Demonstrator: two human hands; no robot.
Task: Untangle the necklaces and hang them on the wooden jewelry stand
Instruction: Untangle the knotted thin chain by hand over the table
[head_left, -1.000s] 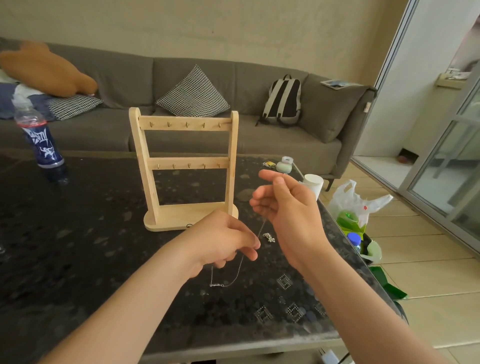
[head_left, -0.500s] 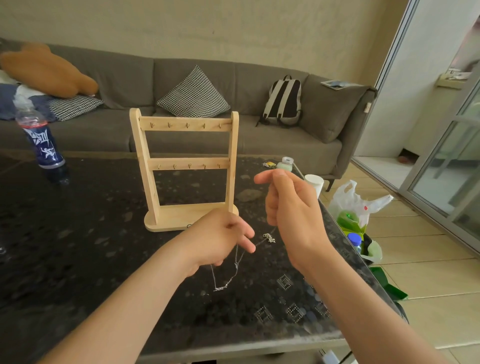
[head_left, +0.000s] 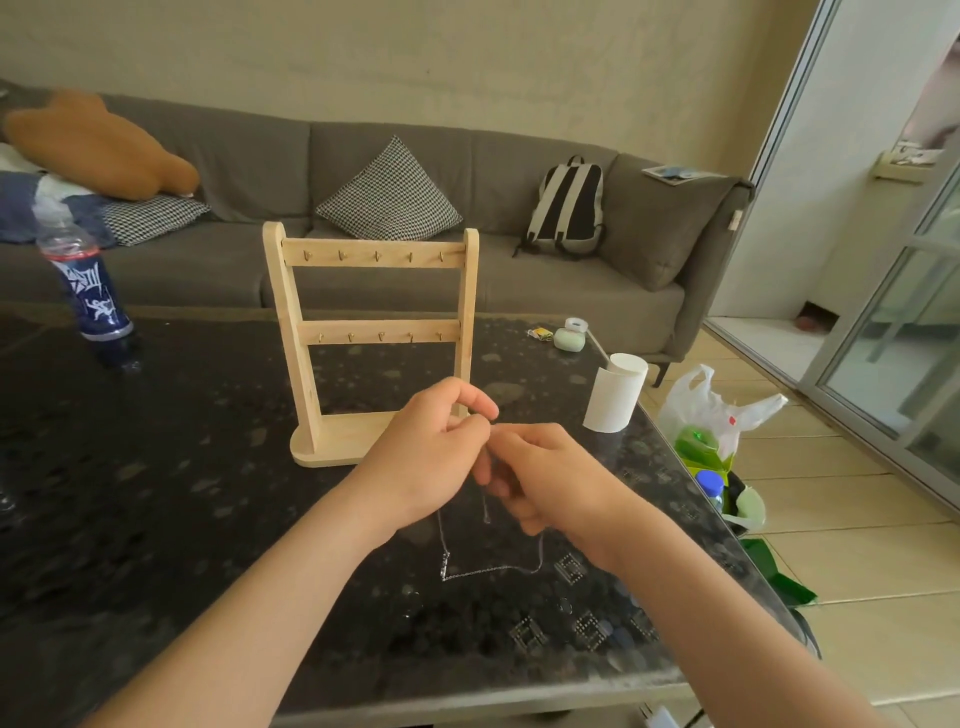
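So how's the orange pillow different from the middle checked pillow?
The orange pillow is plain and lumpy-shaped; the checked pillow is square with black-and-white checks. The orange pillow lies flat at the left end; the checked pillow stands propped on a corner. Both sit on the grey sofa.

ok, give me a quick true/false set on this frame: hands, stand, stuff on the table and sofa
1. Both the left hand and the right hand pinch the necklace chain in front of the wooden stand. True.
2. A necklace hangs on the stand's top bar. False: the hooks on both bars are bare.
3. The bottle stands upright at the far left of the table. True.
4. The white cup sits to the left of the stand. False: it is to the stand's right, near the table edge.
5. The backpack lies on the floor. False: it leans on the sofa.
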